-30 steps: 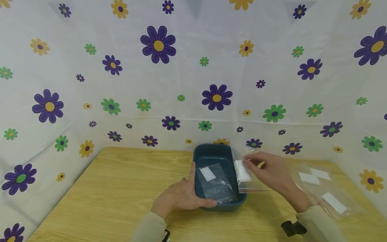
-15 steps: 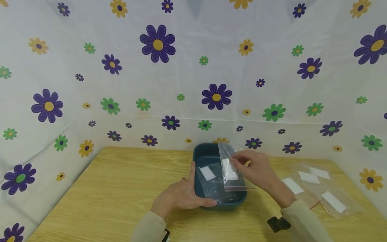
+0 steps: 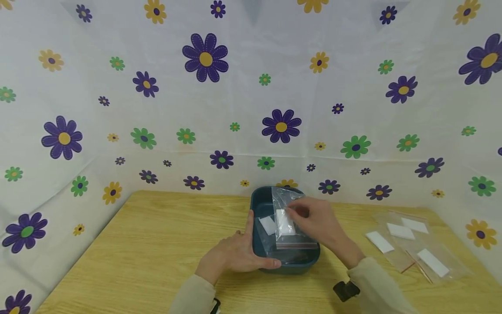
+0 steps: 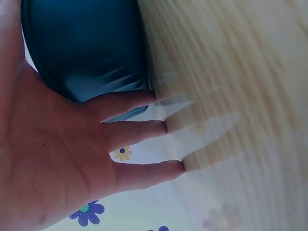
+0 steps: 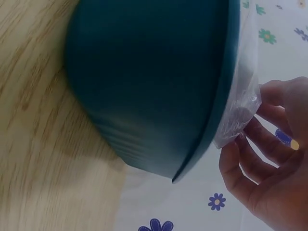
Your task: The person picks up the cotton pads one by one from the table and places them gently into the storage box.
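A dark teal plastic bin (image 3: 288, 269) stands on the table. My left hand (image 3: 235, 254) rests along its left side, fingers straight and thumb lying at the front rim. In the left wrist view three fingertips (image 4: 175, 166) meet the tabletop beside the bin. My right hand (image 3: 319, 220) pinches a clear zip bag (image 3: 285, 224) between thumb and fingers, over the bin's opening. A white block shows through that bag, and a red line runs along its lower edge. Inside the bin lies another zip bag (image 3: 267, 226) with a white block, partly covered by the held one.
Several more clear zip bags (image 3: 415, 244) with white blocks lie overlapping on the right of the wooden table (image 3: 157, 244). A white flowered cloth (image 3: 235, 96) hangs behind the table and at both sides.
My right hand has carried the zip bag leftward from the bin's right rim to over its opening, uncovering a white block on the right. The left hand and bin have stayed put.
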A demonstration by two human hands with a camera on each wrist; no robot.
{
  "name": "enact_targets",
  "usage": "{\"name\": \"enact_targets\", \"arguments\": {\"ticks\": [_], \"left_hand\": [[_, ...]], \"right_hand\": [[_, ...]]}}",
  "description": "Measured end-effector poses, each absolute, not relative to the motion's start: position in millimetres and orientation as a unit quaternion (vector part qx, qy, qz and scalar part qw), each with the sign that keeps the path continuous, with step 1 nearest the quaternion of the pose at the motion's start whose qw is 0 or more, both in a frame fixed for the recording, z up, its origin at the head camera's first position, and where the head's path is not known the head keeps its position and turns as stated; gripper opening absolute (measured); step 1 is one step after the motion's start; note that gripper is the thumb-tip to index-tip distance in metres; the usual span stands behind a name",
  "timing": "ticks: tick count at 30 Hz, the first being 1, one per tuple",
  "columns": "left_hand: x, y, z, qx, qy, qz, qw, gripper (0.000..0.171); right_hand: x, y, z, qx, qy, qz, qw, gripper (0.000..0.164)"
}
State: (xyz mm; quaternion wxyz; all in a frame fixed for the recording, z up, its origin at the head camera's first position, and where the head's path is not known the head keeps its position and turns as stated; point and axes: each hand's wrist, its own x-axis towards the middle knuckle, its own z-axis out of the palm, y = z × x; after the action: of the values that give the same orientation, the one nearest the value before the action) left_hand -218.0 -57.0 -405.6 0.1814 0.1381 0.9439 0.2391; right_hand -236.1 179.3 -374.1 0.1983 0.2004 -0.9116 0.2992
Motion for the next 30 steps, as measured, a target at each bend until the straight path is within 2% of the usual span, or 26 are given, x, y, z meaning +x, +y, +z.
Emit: {"name": "enact_targets", "arguments": {"ticks": [18,25,30], "left_hand": [[-217.4,-56.0,-407.0,0.141,0.945,0.236,0.179,0.143],[-217.3,-55.6,-407.5,0.144,0.945,0.234,0.177,0.142],[-217.2,-56.0,-407.6,0.144,0.946,0.237,0.171,0.143]], "right_hand": [[-239.1,178.8,-385.9,0.203,-0.925,0.273,0.172,0.012],[-235.2,194.8,-389.8,0.285,-0.905,0.212,0.236,0.029],[-232.8,203.5,-389.2,0.307,-0.904,0.167,0.247,0.045]]}}
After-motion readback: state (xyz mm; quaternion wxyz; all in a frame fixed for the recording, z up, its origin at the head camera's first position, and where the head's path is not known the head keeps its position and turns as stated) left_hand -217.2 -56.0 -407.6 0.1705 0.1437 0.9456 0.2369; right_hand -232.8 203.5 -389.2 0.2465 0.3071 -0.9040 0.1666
